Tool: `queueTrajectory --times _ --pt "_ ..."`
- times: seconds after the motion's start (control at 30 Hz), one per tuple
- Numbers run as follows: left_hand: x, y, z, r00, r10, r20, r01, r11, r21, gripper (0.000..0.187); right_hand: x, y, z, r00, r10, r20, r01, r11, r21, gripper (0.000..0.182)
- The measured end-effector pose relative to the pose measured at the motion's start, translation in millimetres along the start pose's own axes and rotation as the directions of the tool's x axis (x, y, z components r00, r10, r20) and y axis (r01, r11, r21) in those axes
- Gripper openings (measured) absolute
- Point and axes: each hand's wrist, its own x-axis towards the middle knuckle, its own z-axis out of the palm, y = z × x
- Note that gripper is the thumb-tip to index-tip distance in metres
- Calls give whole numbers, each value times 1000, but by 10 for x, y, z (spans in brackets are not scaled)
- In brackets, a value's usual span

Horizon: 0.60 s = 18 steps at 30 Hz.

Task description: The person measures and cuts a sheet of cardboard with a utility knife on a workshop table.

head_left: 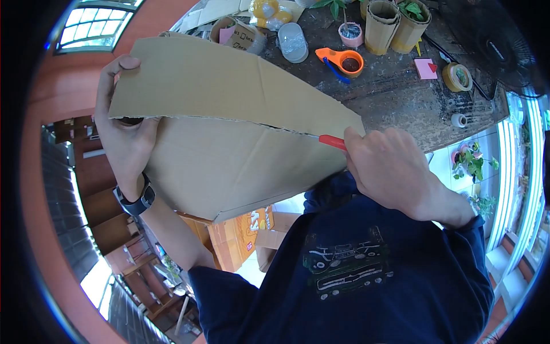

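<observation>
A large sheet of brown cardboard (200,86) is held up over the table edge, with a long ragged slit across it from the left side toward the right. My left hand (123,126) grips its left end, thumb and fingers around the cut edge. In my right hand (392,166) is a red-handled knife (332,142), closed in the fist. The knife's thin blade sits in the slit near the cardboard's right end. Below the slit, the lower part of the cardboard (223,166) hangs toward my body.
The dark table (378,94) holds an orange tape dispenser (342,60), a tape roll (457,77), a pink notepad (425,69), cardboard tube pots (382,26) and a clear plastic container (293,43). A black fan (487,43) stands at right. An orange carton (235,238) lies below the cardboard.
</observation>
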Motion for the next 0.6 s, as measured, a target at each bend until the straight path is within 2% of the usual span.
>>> queueTrajectory --times 0.07,0.13,0.23,0.33,0.47,0.6 --pt "29 63 1 999 42 -16 -41 999 35 55 -28 -82 -141 996 53 70 -47 996 -76 9" --pt "76 144 42 991 123 -42 -120 990 67 54 5 -89 -115 999 25 33 -23 998 -55 10" --pt "122 221 47 993 105 -62 -95 986 140 51 62 -55 -42 1000 11 11 -10 999 -42 11" --pt "90 91 -8 999 8 -47 -2 993 120 47 85 86 55 1000 -4 -8 4 1000 8 13" --pt "24 -62 -63 998 5 -61 3 993 118 45 32 176 135 1000 -23 1 23 999 34 15" --pt "37 7 -25 996 14 -92 0 990 142 42 -43 64 -1 998 23 61 -20 998 -52 10"
